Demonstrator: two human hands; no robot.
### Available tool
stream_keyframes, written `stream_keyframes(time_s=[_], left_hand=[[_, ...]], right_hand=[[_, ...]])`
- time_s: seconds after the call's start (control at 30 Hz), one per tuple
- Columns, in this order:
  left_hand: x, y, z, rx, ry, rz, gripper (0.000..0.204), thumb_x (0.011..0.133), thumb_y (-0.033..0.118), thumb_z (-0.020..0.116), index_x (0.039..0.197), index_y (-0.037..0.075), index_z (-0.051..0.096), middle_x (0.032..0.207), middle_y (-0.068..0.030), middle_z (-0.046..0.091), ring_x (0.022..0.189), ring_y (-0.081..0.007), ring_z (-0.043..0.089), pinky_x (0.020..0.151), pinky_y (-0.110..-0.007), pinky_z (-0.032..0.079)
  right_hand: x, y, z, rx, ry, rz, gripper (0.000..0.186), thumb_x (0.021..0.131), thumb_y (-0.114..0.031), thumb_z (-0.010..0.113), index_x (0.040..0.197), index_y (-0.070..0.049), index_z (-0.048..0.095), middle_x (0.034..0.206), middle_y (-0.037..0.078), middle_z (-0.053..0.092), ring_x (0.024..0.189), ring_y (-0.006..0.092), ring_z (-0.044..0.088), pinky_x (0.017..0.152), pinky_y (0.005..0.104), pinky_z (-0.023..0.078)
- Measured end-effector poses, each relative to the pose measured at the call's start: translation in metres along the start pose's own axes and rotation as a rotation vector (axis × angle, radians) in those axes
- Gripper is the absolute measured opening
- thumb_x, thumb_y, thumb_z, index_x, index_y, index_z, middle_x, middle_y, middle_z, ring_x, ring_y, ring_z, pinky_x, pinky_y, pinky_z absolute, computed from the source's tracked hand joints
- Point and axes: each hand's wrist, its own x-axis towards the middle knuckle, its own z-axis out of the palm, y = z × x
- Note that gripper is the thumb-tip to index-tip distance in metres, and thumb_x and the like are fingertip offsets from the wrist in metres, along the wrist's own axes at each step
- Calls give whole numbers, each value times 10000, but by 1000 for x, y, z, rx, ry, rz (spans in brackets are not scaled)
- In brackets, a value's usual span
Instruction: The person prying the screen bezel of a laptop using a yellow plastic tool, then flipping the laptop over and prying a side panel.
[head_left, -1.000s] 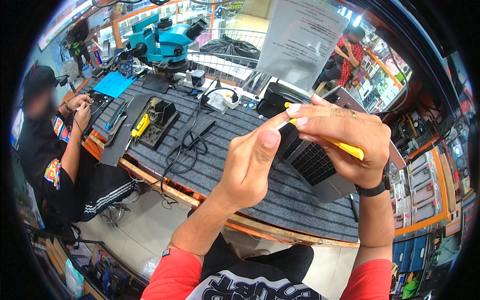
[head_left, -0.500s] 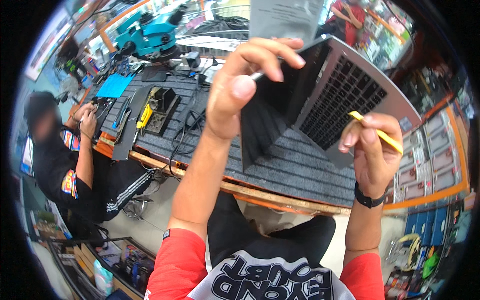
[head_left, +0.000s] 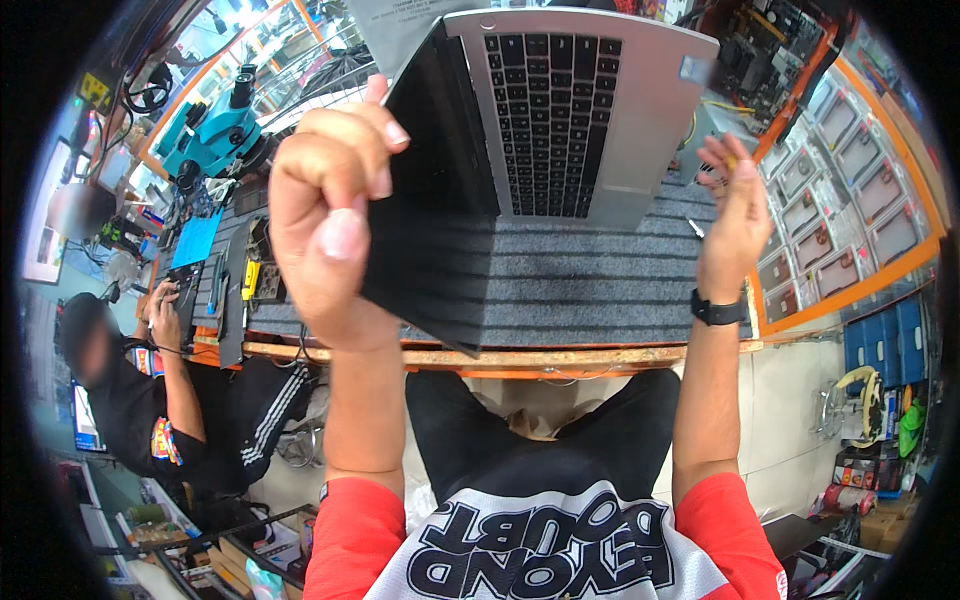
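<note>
A silver laptop point(head_left: 630, 130) stands open on its side on the grey striped mat, its black screen point(head_left: 430, 200) to the left and its black keyboard point(head_left: 550, 125) to the right. At the screen's outer edge is my left hand point(head_left: 330, 200), fingers curled and thumb bent in, closed about the lid edge; the exact contact is partly hidden. My right hand point(head_left: 737, 215), with a black wristband, is apart from the laptop at its right. Its fingers are bent together around a thin yellow tool point(head_left: 731, 160), of which only a bit shows.
A small slim metal tool point(head_left: 697, 228) lies on the mat point(head_left: 590, 290) near my right hand. At left, a teal microscope point(head_left: 215, 135), a yellow-handled tool point(head_left: 249, 280) and a blue mat point(head_left: 198, 238) sit near a seated co-worker point(head_left: 130, 390). An orange-framed display case point(head_left: 840, 170) stands right.
My view has turned, and the laptop now appears more upright, its keyboard facing me more squarely. My left hand has curled further; my right hand has moved off from in front of the keyboard.
</note>
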Motion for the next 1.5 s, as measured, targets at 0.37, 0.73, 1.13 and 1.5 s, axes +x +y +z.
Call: stream_keyframes(time_s=[0.37, 0.73, 1.13, 1.5], left_hand=[[-1, -6, 97, 137, 218, 48, 251, 1008, 320, 570, 907, 94, 532, 898, -42, 559, 969, -194, 561, 1241, -504, 216], [-9, -10, 89, 273, 41, 152, 457, 1057, 442, 419, 881, 87, 647, 905, -64, 600, 1013, -252, 555, 1255, -587, 158], [-9, 0, 95, 304, 48, 97, 376, 1011, 330, 439, 752, 98, 582, 832, -66, 555, 954, -245, 536, 1245, -581, 154], [-4, 11, 97, 346, 8, 39, 387, 995, 328, 419, 691, 102, 493, 797, -67, 519, 902, -240, 492, 1225, -584, 183]], right_hand=[[-54, -126, -22, 81, -738, 23, 254, 976, -19, 688, 1227, 4, 714, 1021, 106, 747, 772, 137, 660, 684, 272, 527], [-35, -162, 14, -2, -790, -319, 145, 887, -31, 796, 1031, -14, 792, 910, 114, 769, 757, 178, 721, 643, 275, 539], [-18, -175, 12, -52, -878, -359, 99, 922, -20, 761, 1012, 17, 779, 837, 114, 774, 718, 166, 768, 642, 261, 585], [-7, -171, 15, 31, -943, -354, 73, 918, -11, 767, 979, 27, 777, 790, 102, 763, 669, 147, 745, 598, 252, 567]])
